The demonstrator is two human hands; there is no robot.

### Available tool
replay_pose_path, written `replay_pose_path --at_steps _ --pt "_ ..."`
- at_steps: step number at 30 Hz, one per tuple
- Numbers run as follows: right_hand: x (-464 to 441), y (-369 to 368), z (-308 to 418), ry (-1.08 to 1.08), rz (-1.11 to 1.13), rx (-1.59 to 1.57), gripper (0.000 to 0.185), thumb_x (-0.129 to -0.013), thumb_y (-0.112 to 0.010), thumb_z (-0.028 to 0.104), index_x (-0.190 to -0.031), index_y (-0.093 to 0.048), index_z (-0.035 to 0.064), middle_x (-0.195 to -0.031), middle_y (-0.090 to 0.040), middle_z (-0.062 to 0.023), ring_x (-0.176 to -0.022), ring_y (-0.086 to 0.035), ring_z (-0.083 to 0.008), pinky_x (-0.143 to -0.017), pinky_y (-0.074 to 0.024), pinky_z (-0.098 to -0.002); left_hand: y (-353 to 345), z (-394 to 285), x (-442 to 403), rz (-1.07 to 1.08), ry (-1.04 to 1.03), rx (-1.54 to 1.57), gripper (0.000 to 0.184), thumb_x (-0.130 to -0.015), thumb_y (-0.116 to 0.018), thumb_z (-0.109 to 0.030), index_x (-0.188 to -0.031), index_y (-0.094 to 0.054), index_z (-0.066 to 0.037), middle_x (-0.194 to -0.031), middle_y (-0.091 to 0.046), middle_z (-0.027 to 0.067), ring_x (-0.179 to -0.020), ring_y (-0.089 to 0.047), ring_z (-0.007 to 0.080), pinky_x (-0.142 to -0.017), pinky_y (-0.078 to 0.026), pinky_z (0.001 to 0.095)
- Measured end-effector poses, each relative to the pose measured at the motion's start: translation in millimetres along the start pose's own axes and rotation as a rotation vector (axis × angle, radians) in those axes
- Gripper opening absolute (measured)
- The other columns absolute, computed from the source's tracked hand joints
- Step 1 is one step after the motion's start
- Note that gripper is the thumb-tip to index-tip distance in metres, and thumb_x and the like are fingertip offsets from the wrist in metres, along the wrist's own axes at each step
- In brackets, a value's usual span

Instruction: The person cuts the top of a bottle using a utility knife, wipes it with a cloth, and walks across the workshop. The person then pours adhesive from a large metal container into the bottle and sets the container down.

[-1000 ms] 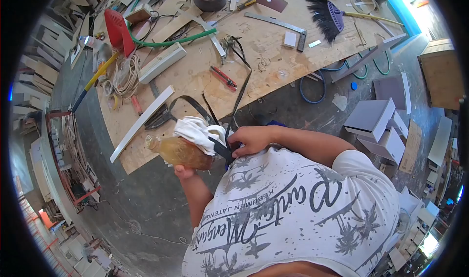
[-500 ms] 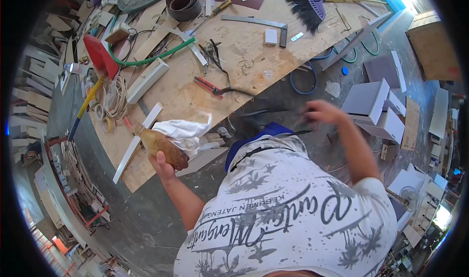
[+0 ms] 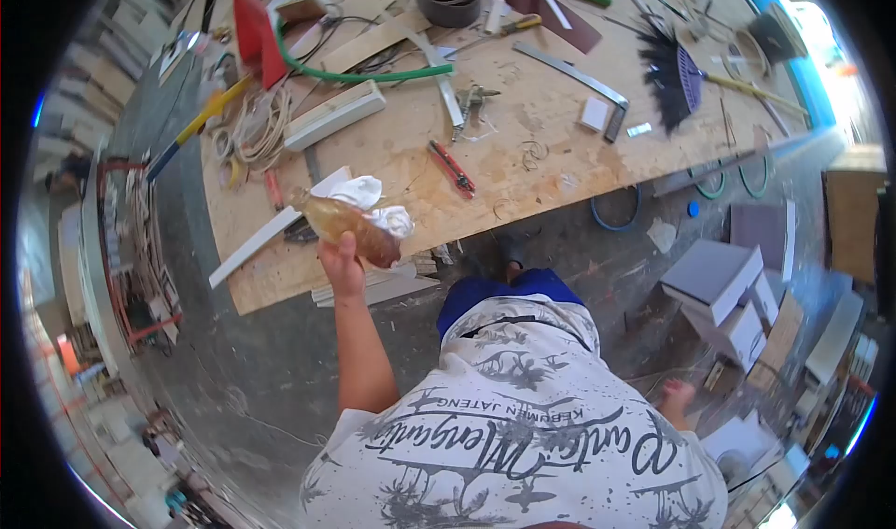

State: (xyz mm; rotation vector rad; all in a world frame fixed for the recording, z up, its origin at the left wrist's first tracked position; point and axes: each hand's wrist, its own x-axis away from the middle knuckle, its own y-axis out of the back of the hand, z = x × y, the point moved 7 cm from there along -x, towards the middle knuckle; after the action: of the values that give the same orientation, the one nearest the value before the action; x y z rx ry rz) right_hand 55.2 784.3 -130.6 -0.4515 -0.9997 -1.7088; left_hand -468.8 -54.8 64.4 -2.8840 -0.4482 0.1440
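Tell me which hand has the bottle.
The left hand: its thumb presses the bottle, beside the white cloth. The right hand is well apart from the bottle, out by the side of the shirt.

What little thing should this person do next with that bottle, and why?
Probably bring the right hand over to the white cloth: the cloth is bunched behind the bottle in the left hand, while the right hand is down by the side.

— The bottle (image 3: 353, 227)?
— Translucent, amber-brown, darker toward its base; held aslant in the left hand (image 3: 343, 266), neck leftward.
— And the cloth (image 3: 393, 221)?
— White, crumpled, bunched along the bottle's far side.
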Motion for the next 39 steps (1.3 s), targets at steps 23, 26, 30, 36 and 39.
replay_pose_path --at_steps 23,26,30,36,39 --pt "707.4 -187.5 -406.5 0.878 3.32 1.573 0.086 -0.079 -0.087 0.031 -0.148 -0.045 0.0036 -0.135 -0.06 -0.0217 -0.122 -0.061 -0.0346 -0.101 -0.0506 -0.0415 51.0 -63.9 314.6 -0.629 0.138 -0.832 0.072 -0.064 -0.094 -0.051 -0.111 -0.072 -0.001 -0.102 -0.074 0.0178 -0.095 -0.072 0.0329 -0.085 -0.055 0.0418" --pt "677.5 -145.6 -455.1 0.662 3.084 1.95 0.062 -0.085 -0.084 0.024 -0.135 -0.056 0.0001 -0.116 -0.07 -0.0152 -0.105 -0.069 -0.0275 -0.092 -0.0551 -0.0373 63.1 -58.4 345.9 -0.748 0.053 -0.751 0.07 -0.07 -0.091 -0.049 -0.121 -0.071 -0.006 -0.107 -0.073 0.02 -0.099 -0.071 0.0361 -0.088 -0.055 0.0432" --pt "632.8 -135.0 -516.4 0.528 2.877 2.231 0.043 -0.092 -0.077 0.016 -0.129 -0.06 0.0017 -0.107 -0.072 -0.0059 -0.093 -0.07 -0.0146 -0.083 -0.0566 -0.0297 128.7 -39.9 464.5 -0.884 0.253 -0.772 0.059 -0.079 -0.084 -0.043 -0.13 -0.07 -0.016 -0.116 -0.072 0.0196 -0.105 -0.069 0.0386 -0.092 -0.054 0.0441" --pt "632.2 -95.7 -604.8 0.607 2.613 2.555 0.04 -0.088 -0.081 0.018 -0.121 -0.063 0.0047 -0.099 -0.073 -0.0051 -0.085 -0.069 -0.016 -0.081 -0.0574 -0.0361 85.4 163.8 836.7 -1.26 0.841 -0.382 0.031 -0.092 -0.067 -0.03 -0.121 -0.075 -0.019 -0.114 -0.073 0.0186 -0.105 -0.07 0.0344 -0.092 -0.054 0.0459" --pt "619.8 -112.4 -651.1 0.928 2.292 2.58 0.039 -0.09 -0.079 0.018 -0.122 -0.059 0.0072 -0.089 -0.069 -0.0031 -0.075 -0.067 -0.0157 -0.071 -0.0595 -0.0363 -72.5 134.1 988.1 -1.041 1.67 -0.412 0.025 -0.093 -0.06 -0.028 -0.102 -0.078 -0.013 -0.105 -0.076 0.0174 -0.096 -0.073 0.0357 -0.084 -0.056 0.0504"
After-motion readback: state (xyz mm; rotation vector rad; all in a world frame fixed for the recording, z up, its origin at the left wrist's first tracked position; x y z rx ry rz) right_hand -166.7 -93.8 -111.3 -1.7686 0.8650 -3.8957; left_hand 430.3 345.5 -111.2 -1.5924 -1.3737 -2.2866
